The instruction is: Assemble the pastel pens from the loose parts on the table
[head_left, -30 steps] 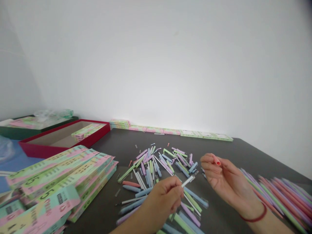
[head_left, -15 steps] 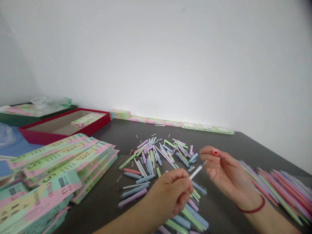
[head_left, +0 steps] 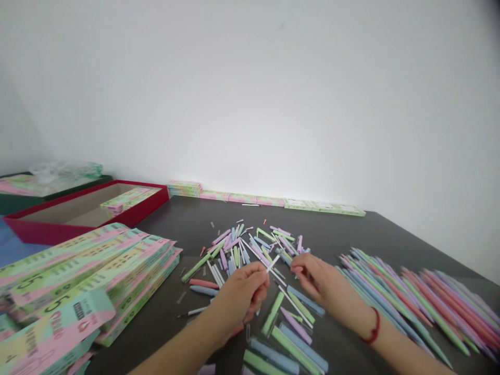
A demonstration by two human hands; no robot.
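Observation:
My left hand [head_left: 248, 294] is closed in a pinch around a thin white pen refill [head_left: 273, 263], whose free end points up and to the right. A bit of red [head_left: 236, 329] shows beneath that hand; I cannot tell whether it is held. My right hand [head_left: 326, 284] reaches over the right side of the loose pen parts, fingers bent and thumb apart from them, with nothing visible between. Near its fingertips lie blue pieces [head_left: 286, 258]. Purple, green and blue barrels and caps, such as a purple pen piece [head_left: 297, 326], lie around and below both hands.
A row of pastel pens [head_left: 390, 291] lies at the right. Printed pen boxes [head_left: 86, 281] are stacked at the left, behind them a red box lid [head_left: 152, 200] holding more boxes. Further flat boxes [head_left: 324, 206] line the wall. The dark table [head_left: 187, 219] carries everything.
My right hand has moved left and down toward the loose parts; the red hollow piece in its fingers no longer shows there. My left hand has shifted left with the white refill.

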